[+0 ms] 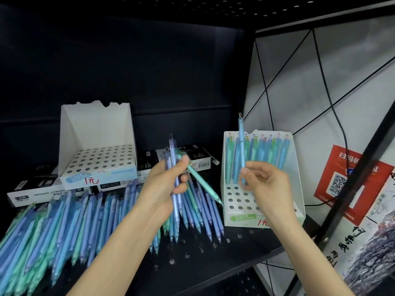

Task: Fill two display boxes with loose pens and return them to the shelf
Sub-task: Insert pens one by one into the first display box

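On the black shelf [213, 251] stand two white display boxes with hole grids. The left display box [96, 144] has no pens in it. The right display box [297, 165] has several blue and green pens standing in its back rows. My left hand [168, 184] grips a bunch of pens [173, 154], one mint pen angled down to the right. My right hand [267, 184] pinches a single light-blue pen [241, 142] upright over the right box's front holes. A large pile of loose pens [70, 223] lies across the shelf on the left.
Black and white marker cartons [36, 189] lie behind the pile and under the left box. A white wall panel with black cables and a red QR sign [350, 186] is at the right. A black shelf post [350, 206] slants beside the right box.
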`<state>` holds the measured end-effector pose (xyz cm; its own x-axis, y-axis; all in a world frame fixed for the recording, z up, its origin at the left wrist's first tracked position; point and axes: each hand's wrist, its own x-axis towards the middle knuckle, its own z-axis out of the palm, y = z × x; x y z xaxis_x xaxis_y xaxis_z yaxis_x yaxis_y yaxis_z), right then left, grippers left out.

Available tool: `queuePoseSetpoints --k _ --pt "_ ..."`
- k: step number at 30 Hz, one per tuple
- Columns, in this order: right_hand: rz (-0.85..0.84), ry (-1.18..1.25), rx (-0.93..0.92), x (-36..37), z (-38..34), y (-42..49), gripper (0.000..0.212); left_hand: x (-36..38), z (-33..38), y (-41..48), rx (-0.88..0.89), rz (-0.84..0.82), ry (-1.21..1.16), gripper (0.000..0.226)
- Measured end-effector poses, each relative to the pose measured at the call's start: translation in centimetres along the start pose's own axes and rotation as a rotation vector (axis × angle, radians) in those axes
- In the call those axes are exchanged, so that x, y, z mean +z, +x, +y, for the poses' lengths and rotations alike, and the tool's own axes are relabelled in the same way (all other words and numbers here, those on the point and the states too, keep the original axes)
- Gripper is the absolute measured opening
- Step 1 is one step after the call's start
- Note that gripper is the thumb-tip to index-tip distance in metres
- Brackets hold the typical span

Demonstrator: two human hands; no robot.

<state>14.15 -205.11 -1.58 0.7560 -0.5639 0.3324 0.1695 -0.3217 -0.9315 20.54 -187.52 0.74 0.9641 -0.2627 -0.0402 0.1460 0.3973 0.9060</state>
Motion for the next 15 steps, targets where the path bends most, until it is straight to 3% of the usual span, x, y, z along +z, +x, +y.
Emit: queuePoseSetpoints --k 7,15 --pt "-0.020 0.015 0.058 1.4 0.0 1.2 0.009 -0.1 0.0 0.1 0.006 0.014 0.016 0.010" --pt "0.007 -0.116 -0.005 2.2 0.8 0.7 0.007 -0.2 -0.1 0.1 0.015 0.017 0.050 0.010"
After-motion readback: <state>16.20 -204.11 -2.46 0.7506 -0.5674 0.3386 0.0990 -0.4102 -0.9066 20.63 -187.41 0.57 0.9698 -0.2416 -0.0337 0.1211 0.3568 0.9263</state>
